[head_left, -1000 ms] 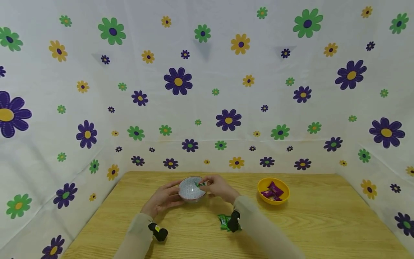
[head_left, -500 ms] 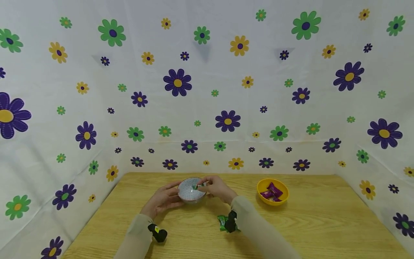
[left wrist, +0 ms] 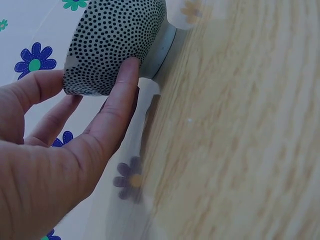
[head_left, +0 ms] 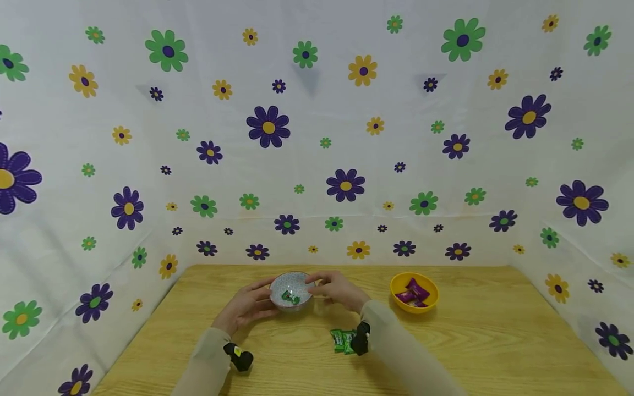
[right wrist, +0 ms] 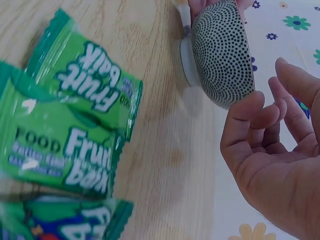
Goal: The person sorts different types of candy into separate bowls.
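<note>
A small bowl [head_left: 293, 281] with a dotted outside [left wrist: 112, 45] stands on the table with green-wrapped candies [head_left: 290, 297] inside. My left hand [head_left: 247, 305] holds the bowl's left side, thumb low on its outer wall and fingers near the rim. At the right rim is my right hand [head_left: 340, 290], its fingers apart and nothing held between them. In the right wrist view its fingers are loosely bent beside the bowl [right wrist: 222, 55]. Several green candy packets [right wrist: 60, 137] lie on the table below the right wrist, partly hidden by the wrist camera in the head view.
A yellow bowl [head_left: 414, 309] with several purple-wrapped candies [head_left: 415, 290] stands to the right of my right hand. The wooden table [head_left: 475, 352] ends at a white flowered cloth [head_left: 317, 165] behind and at both sides.
My right hand has let go of a green candy, which now lies in the small bowl, and its fingers have drawn back to the right rim. The left hand stays at the bowl.
</note>
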Tool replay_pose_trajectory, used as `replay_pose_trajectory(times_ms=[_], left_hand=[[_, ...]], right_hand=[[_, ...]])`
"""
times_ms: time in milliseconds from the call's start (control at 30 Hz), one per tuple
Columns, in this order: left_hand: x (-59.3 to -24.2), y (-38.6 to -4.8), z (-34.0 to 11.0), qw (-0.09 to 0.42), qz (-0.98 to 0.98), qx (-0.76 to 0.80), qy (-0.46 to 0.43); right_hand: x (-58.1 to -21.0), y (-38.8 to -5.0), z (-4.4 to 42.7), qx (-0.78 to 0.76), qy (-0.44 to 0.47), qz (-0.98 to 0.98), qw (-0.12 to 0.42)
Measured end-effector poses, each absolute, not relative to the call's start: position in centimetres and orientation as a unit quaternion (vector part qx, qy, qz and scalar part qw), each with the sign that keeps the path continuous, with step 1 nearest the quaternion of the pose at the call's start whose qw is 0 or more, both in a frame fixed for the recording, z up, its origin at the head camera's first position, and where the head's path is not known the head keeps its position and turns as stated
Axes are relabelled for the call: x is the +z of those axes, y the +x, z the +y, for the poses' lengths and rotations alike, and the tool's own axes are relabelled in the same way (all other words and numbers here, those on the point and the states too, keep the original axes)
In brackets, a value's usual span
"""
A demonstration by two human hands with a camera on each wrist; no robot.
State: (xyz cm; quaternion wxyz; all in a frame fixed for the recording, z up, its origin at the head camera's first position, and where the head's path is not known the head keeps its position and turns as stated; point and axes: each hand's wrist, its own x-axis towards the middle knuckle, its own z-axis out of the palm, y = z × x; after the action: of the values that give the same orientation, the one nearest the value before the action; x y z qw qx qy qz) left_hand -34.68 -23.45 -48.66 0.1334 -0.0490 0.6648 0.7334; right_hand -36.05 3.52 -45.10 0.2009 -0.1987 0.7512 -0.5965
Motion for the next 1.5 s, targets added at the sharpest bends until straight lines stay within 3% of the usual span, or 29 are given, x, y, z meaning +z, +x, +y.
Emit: replay_pose_trajectory(times_ms=[1133,1500], left_hand=[[-48.8,-34.5,-23.6,0.139,0.668,0.729,-0.055],[-48.5,-34.7,-23.5,0.139,0.67,0.728,-0.045]], right_hand=[[-47.7,-35.3,13.0,-0.459,-0.317,0.746,0.364],[-47.8,-35.5,14.5,-0.429,-0.345,0.749,0.368]])
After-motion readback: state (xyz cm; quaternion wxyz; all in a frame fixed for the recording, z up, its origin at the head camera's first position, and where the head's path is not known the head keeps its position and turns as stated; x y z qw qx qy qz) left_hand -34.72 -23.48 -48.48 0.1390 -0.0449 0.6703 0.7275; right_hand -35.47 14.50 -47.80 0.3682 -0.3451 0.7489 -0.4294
